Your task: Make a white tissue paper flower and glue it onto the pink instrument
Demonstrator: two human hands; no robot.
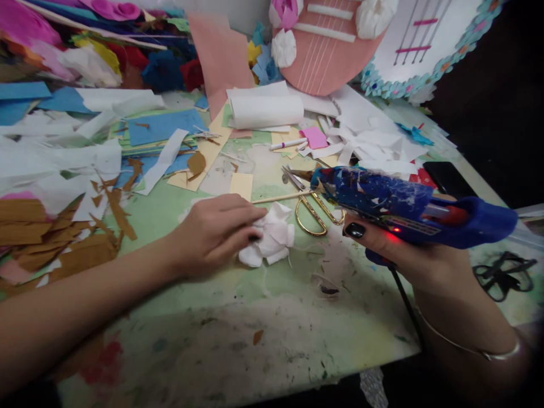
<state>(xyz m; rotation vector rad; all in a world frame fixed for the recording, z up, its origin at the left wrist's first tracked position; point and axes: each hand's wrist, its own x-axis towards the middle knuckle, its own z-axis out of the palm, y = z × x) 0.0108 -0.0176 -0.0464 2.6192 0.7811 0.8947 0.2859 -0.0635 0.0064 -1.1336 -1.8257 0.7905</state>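
My right hand is wrapped round a blue hot glue gun, its nozzle pointing left and a small red light glowing on its side. Thin glue strings cling to its body. At the left edge of a white crepe paper flower, my left hand holds it against the table with fingers bent; the thumb's grip is partly hidden. Just behind the flower lies a thin wooden stick. Gold-handled scissors rest open beneath the glue gun's nozzle.
Brown paper scraps and white strips cover the left side. A white paper roll lies at the back, before a pink guitar-shaped piece. A black phone and a coiled black cable are at right.
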